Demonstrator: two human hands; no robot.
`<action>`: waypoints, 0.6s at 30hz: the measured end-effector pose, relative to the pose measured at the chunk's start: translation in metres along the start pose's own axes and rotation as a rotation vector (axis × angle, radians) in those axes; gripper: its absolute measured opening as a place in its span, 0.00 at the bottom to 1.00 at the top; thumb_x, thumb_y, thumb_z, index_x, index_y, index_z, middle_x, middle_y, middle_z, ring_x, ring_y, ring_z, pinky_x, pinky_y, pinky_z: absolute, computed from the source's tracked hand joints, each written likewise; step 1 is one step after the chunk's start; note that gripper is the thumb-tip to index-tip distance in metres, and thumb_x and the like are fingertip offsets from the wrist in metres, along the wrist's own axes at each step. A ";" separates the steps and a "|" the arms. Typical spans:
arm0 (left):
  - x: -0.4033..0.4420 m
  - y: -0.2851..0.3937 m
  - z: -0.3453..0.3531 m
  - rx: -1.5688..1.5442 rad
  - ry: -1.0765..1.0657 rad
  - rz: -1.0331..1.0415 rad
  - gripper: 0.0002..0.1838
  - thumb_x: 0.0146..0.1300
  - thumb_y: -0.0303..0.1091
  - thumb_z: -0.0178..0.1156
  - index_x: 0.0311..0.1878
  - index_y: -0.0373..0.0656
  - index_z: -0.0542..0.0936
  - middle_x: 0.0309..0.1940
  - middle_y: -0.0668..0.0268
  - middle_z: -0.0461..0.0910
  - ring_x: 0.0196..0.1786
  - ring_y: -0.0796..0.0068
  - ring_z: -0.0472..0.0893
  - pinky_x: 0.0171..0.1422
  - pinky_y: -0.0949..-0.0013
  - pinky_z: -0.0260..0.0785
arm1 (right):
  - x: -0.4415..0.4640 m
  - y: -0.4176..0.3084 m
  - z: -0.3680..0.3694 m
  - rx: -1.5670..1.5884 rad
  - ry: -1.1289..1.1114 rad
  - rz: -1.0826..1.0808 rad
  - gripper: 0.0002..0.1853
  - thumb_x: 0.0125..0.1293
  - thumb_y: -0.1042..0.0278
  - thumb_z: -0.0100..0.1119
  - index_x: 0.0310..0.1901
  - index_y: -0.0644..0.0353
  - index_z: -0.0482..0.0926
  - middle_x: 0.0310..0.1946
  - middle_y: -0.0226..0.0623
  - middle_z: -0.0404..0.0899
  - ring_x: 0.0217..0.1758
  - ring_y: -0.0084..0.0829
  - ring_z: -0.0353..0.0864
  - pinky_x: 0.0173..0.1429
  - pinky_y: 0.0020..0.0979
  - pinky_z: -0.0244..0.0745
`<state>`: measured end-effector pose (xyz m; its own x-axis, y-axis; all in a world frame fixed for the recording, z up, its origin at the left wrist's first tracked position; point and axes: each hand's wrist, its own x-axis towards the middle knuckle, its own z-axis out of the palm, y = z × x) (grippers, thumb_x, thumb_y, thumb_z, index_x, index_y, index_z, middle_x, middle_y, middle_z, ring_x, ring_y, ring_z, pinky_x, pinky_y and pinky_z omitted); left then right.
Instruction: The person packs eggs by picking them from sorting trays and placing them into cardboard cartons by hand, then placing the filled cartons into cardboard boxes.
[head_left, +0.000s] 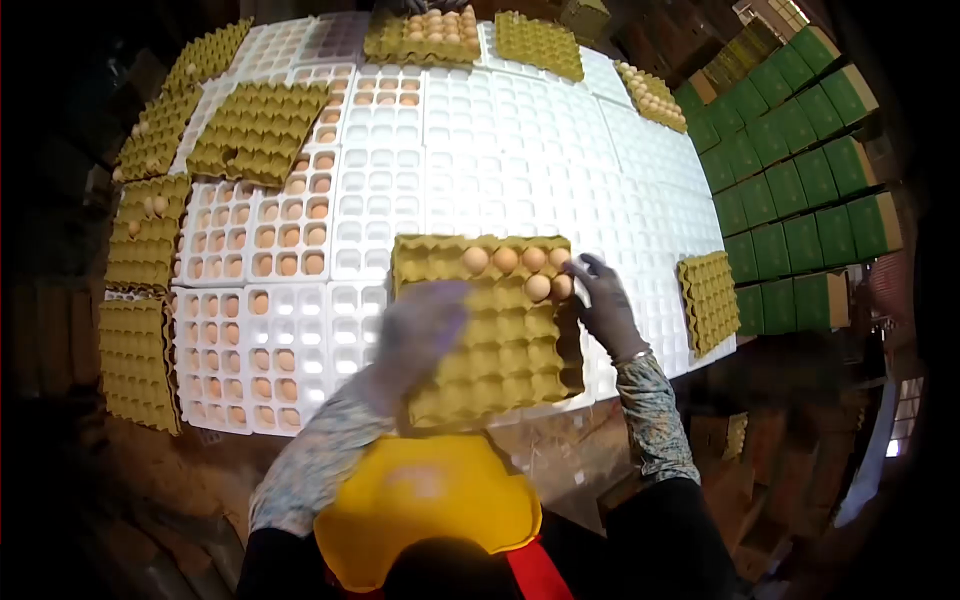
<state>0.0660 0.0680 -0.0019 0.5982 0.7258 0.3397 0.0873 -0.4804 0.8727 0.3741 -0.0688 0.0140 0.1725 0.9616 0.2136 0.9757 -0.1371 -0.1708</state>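
Observation:
A yellowish pulp egg tray (pixel 485 345) lies before me on the white foam trays. Several brown eggs (pixel 505 260) sit in its far right cups; most other visible cups are bare. My left hand (pixel 425 330), gloved and smeared by motion, is over the tray's left side, and its fingers cannot be made out. At the right edge is my right hand (pixel 606 308), in a grey glove, fingers bent and apart. Its fingertips are beside the corner egg (pixel 560 258); whether they touch it I cannot tell.
White foam trays (pixel 470 195) cover the table, with brown eggs (pixel 290 236) in the left ones. Pulp trays (pixel 258 132) lie around the edges. At the far side, dark gloved hands (pixel 410 5) are by a part-filled tray (pixel 420 48). Green boxes (pixel 790 190) are stacked at right.

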 end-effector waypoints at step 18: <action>0.119 -0.015 0.123 1.032 -0.464 -0.069 0.21 0.57 0.45 0.73 0.45 0.39 0.82 0.39 0.57 0.86 0.49 0.52 0.87 0.53 0.53 0.80 | 0.051 0.057 0.022 0.196 -0.160 -0.137 0.13 0.62 0.61 0.65 0.45 0.55 0.79 0.45 0.41 0.83 0.38 0.47 0.86 0.46 0.44 0.84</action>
<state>0.2342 0.1006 -0.0176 0.7854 0.6171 -0.0478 0.6183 -0.7788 0.1057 0.4354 -0.0224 -0.0061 0.0019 0.9955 0.0952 0.9410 0.0304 -0.3371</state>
